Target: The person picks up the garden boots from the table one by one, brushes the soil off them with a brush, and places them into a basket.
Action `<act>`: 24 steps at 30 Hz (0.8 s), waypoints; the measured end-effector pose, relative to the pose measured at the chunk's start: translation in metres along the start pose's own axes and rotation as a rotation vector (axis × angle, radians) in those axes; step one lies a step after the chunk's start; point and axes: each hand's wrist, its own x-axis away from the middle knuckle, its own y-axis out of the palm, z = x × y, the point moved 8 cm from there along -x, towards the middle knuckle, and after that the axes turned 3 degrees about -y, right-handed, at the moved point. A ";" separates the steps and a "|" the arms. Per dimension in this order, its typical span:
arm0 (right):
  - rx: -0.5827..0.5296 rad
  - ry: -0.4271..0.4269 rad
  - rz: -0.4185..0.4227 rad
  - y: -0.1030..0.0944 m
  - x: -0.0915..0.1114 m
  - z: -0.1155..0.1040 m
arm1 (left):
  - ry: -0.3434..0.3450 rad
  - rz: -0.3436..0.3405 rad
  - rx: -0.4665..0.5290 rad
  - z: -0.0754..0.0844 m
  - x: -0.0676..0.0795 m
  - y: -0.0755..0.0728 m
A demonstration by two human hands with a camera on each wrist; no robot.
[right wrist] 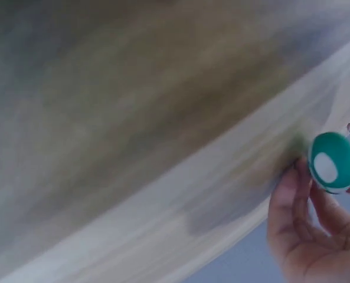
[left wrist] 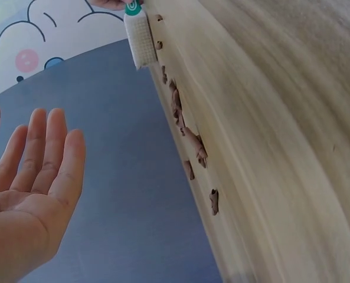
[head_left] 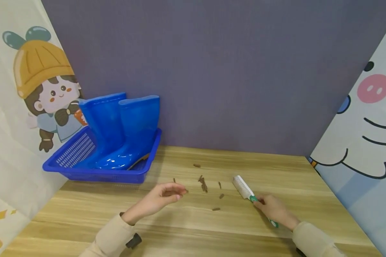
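Note:
My right hand (head_left: 275, 208) grips the green handle of a white-bristled scrubbing brush (head_left: 242, 187), which lies low over the wooden table right of centre. In the right wrist view the fingers (right wrist: 290, 206) curl round beside the round green handle end (right wrist: 335, 160). Several small dark brown curled scraps (head_left: 203, 184) are scattered on the table between the two hands. Left of them is my left hand (head_left: 162, 198), close to the nearest scraps. Its fingers (left wrist: 56, 141) extend loosely with the palm bare in the left wrist view.
A blue plastic basket (head_left: 103, 175) stands at the back left with a pair of blue rubber boots (head_left: 139, 119) in it. A grey panel (head_left: 225, 78) rises behind the wooden table (head_left: 186, 232). Printed cartoon sheets hang at both sides.

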 end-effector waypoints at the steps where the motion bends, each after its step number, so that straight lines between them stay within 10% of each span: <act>1: 0.004 0.007 0.007 0.000 -0.001 0.000 | 0.000 -0.003 0.002 0.000 0.000 0.001; 24: 0.055 0.031 -0.005 -0.016 0.008 0.002 | -0.001 -0.016 -0.013 -0.009 0.001 0.001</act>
